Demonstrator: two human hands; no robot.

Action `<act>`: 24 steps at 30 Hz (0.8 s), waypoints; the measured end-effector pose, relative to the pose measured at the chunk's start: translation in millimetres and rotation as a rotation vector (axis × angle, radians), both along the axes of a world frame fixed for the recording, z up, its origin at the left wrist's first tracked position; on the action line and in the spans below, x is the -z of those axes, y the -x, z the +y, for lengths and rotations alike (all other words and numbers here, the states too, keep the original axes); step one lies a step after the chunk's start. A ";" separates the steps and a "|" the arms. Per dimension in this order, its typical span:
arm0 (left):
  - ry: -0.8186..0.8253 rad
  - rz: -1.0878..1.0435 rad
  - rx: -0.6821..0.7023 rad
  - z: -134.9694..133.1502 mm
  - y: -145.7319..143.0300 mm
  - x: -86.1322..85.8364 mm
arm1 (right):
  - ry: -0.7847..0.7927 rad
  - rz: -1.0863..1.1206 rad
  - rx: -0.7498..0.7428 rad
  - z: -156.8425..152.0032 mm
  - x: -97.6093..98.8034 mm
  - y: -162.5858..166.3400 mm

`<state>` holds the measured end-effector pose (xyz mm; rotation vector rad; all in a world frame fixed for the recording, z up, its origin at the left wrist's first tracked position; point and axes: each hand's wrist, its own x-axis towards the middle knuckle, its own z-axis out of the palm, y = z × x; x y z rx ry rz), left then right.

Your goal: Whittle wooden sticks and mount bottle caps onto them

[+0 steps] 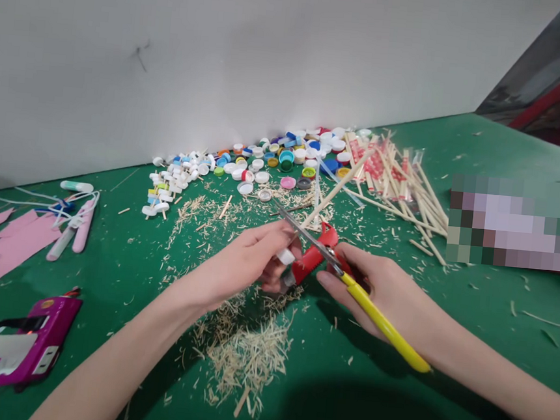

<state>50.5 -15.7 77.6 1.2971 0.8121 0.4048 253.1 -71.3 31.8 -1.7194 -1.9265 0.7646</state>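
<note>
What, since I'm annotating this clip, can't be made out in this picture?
All in the head view:
Small white object at the left hand: partly hidden by the fingers.
Red toothed object: partly covered by the yellow-handled metal blade.
Right hand: some fingers hidden by the hand itself.
Pink paper sheets: cut off by the left edge.
Pixelated patch at right: blurred, so its contents can't be told.
</note>
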 end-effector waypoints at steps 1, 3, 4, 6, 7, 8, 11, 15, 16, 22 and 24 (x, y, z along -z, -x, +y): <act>0.050 -0.016 0.025 1.3 1.1 0.9 | -0.006 -0.011 -0.006 0.2 0.6 0.1; 0.128 -0.040 0.072 3.1 3.6 2.3 | -0.025 -0.033 -0.016 0.5 1.8 -0.1; 0.161 -0.050 0.095 3.8 4.8 2.7 | -0.036 -0.041 -0.023 0.5 2.5 -0.6; 0.223 -0.075 0.137 4.9 7.0 2.9 | -0.054 -0.048 -0.043 0.4 4.0 -2.3; 0.254 -0.091 0.160 5.3 7.9 2.7 | -0.058 -0.046 -0.052 0.1 4.8 -3.3; 0.283 -0.107 0.178 5.6 8.7 2.5 | -0.057 -0.039 -0.060 -0.2 5.7 -4.4; 0.340 -0.127 0.211 5.9 9.7 1.1 | -0.043 -0.005 -0.072 -1.2 7.3 -6.7; 0.347 -0.088 0.199 4.6 7.3 -3.9 | -0.078 0.013 -0.093 -0.2 6.5 -7.5; 0.324 -0.068 0.182 3.5 5.9 -5.9 | -0.089 0.012 -0.100 0.7 6.0 -7.6; -0.127 0.108 -0.154 -13.8 -3.7 -13.9 | -0.124 0.013 -0.063 4.7 5.1 -9.3; -0.283 0.177 -0.214 -20.8 -4.9 -13.4 | -0.097 0.018 -0.045 4.5 5.4 -8.9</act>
